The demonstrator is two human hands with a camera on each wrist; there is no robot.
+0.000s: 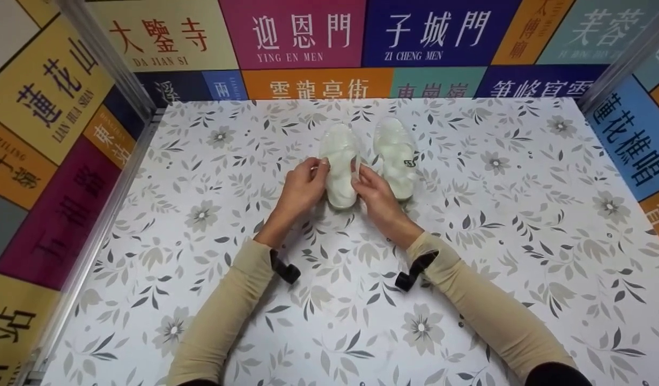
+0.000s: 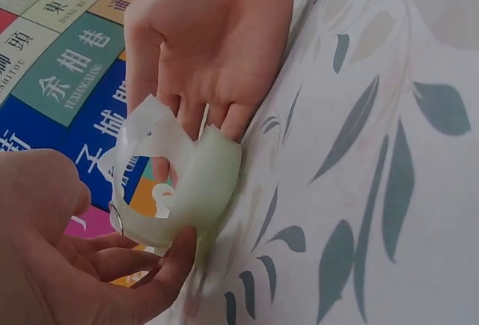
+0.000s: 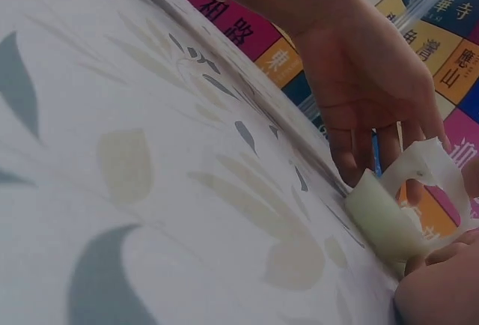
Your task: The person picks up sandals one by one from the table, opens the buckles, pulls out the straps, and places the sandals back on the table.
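Observation:
Two pale, translucent jelly sandals lie side by side near the table's far middle in the head view. My left hand (image 1: 301,187) pinches the left edge of the left sandal (image 1: 340,185). On that sandal's other side, my right hand (image 1: 382,201) grips its right edge with thumb and fingers. The right sandal (image 1: 394,136) lies just beyond my right hand, with a small black mark on it. In the left wrist view, the held sandal (image 2: 213,179) shows end-on as a hollow, curved shape between both hands. The right wrist view shows the same sandal (image 3: 385,220) low at the right.
The table (image 1: 200,279) has a white cover with grey leaves and flowers. Colourful panels (image 1: 297,35) with large characters stand along its back and sides, with a metal frame post (image 1: 115,59) at the left corner. Black straps (image 1: 286,271) circle both sleeves.

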